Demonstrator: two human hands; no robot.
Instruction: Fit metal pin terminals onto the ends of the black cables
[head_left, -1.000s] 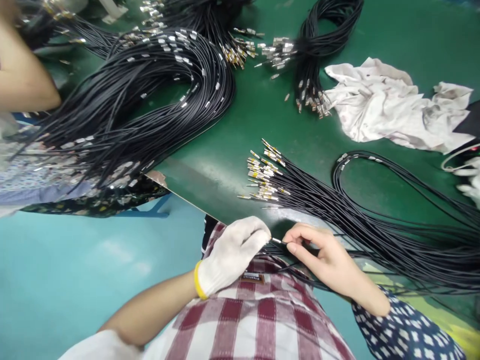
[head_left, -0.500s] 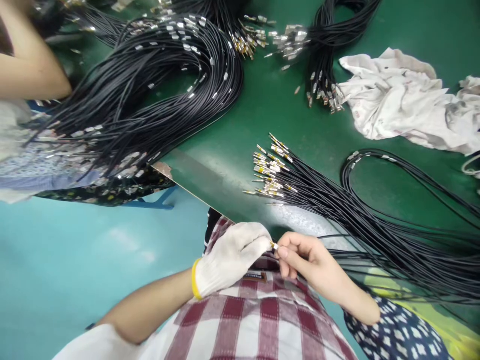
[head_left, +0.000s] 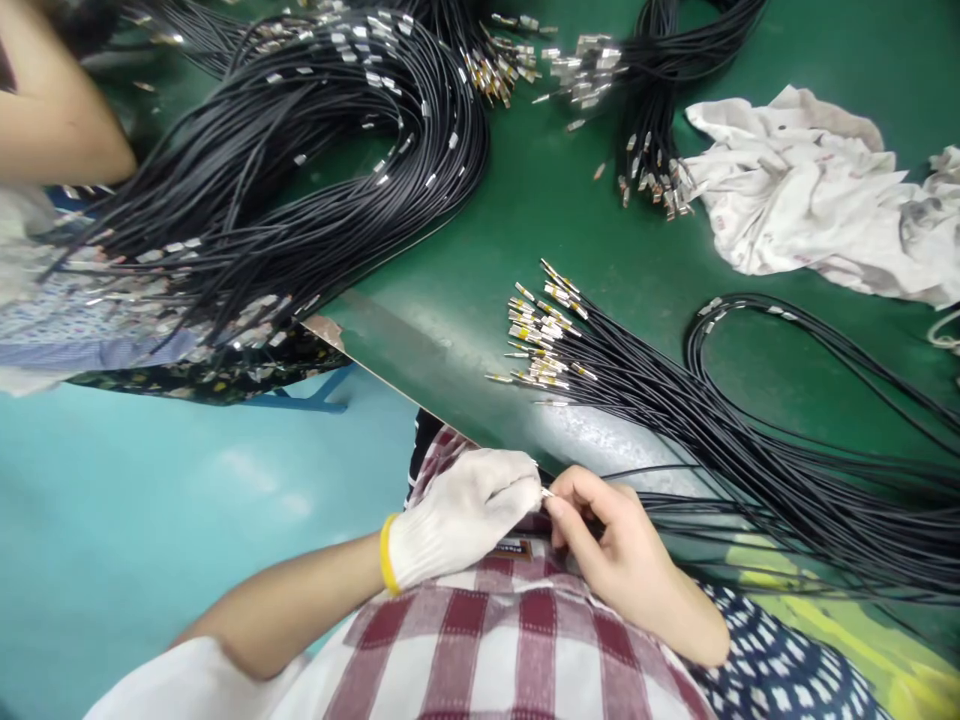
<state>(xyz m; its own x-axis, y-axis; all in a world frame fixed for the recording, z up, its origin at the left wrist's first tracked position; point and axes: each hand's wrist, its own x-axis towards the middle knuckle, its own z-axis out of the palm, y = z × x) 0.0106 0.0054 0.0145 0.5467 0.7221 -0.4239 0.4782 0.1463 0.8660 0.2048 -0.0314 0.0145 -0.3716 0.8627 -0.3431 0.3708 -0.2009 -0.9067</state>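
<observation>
My left hand (head_left: 480, 505), in a white knit glove with a yellow cuff, is closed at the table's near edge. Its fingertips meet those of my bare right hand (head_left: 611, 540), which pinches the small metal end of a black cable (head_left: 547, 492). Only a bit of that end shows between the hands; the rest is hidden by my fingers. Just beyond my hands, a bundle of black cables (head_left: 660, 390) lies on the green table (head_left: 427, 350), its silver and yellow-marked tips (head_left: 544, 335) pointing left. More black cables (head_left: 697, 510) run off to the right from behind my right hand.
A large looped cable bundle (head_left: 450, 180) hangs over the table edge at left, by another person's arm (head_left: 60, 110). Farther back lie more cable bundles (head_left: 675, 60) and a crumpled white cloth (head_left: 810, 190). Yellow material (head_left: 847, 640) shows at lower right.
My right hand has turned slightly and moved closer to the gloved hand, so less of the cable end shows. The whole view has shifted a little.
</observation>
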